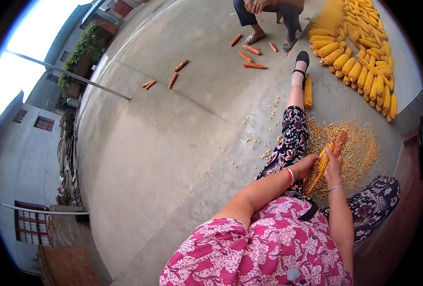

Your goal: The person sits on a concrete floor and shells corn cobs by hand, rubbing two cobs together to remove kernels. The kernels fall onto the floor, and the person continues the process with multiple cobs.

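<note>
A partly shelled ear of corn (324, 161) slants between my hands, with yellow kernels on its upper part and reddish bare cob at its lower end. The fingers of my left hand (307, 166) close around its left side. My right hand (334, 167) grips a red, stripped corncob (340, 140) that lies along the ear's right side, its thumb on top. Where the two touch is partly hidden by my fingers. Below them, loose corn kernels (361, 150) spread over the concrete between my legs.
Unshelled ears are stacked in a pile (367, 71) along the wall at upper right. A single ear (308, 92) lies beside my outstretched foot. Stripped cobs (255, 65) are scattered across the concrete floor (154, 143). Another person (268, 14) sits at the top, hands together.
</note>
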Demonstrator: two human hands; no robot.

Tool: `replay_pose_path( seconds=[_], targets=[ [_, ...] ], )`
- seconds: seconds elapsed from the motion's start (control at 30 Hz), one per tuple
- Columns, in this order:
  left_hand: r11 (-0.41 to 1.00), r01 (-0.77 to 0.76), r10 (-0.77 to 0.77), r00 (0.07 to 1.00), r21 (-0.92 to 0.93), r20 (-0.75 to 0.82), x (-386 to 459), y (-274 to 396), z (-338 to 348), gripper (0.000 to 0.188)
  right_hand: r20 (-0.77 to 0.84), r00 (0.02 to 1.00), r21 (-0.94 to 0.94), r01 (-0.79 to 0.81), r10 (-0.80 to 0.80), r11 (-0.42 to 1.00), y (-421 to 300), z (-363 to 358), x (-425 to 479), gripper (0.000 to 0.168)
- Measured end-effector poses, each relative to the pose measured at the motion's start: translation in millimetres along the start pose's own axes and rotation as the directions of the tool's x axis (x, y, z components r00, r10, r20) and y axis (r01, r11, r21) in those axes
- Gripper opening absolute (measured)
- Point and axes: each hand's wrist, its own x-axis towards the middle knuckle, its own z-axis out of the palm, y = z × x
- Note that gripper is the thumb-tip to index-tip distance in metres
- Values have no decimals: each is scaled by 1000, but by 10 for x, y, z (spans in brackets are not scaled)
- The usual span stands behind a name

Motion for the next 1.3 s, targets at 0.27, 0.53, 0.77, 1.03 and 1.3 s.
replay_pose_path(
  seconds=[0.27,0.53,0.77,1.03,1.3],
  targets=[
    [997,71,-68,995,27,-75,67,23,57,43,-35,998,73,-41,44,996,-105,36,-37,29],
    [988,154,-155,987,-28,-46,31,187,93,39,-7,997,214,-77,80,974,-172,-33,16,29],
    [982,186,-182,978,28,-102,77,126,55,37,-26,998,155,-55,59,986,-120,-54,-37,26],
    [980,198,-194,962,-2,-191,82,159,102,30,-100,995,-20,-4,2,1000,9,32,-68,36],
    [985,150,-147,988,87,-49,140,-7,-97,40,-100,995,-21,-19,17,1000,-8,-16,-25,35]
  ],
)
